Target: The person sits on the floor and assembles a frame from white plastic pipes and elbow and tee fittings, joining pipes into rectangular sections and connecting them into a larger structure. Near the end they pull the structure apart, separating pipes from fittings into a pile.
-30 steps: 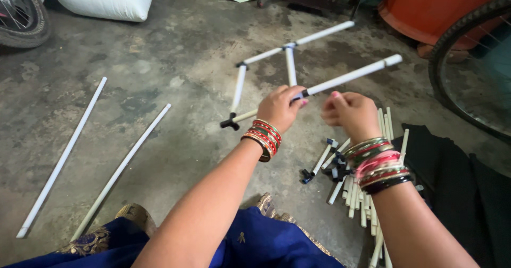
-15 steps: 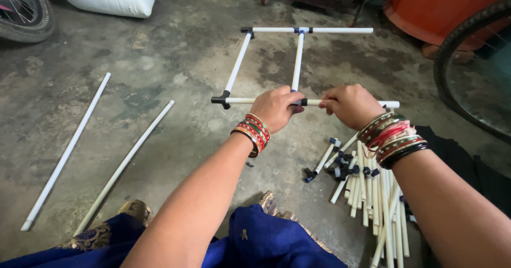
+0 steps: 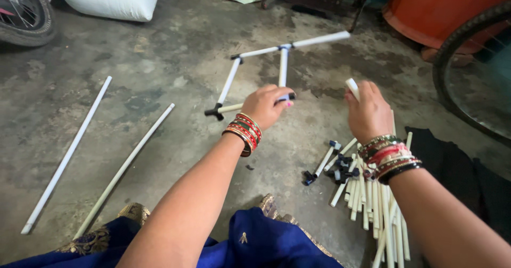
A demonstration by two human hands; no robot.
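Left hand (image 3: 264, 105) clenched on the white tube frame (image 3: 282, 65), steadying it on the concrete floor (image 3: 159, 71); right hand (image 3: 368, 112) grasping a short white tube (image 3: 352, 87), lifted above the tube pile (image 3: 372, 199).

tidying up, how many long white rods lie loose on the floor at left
2. One rod lies far left, slanting up toward the tyre. The other rod lies beside it, nearer the left arm. Short sticks at right are not counted.
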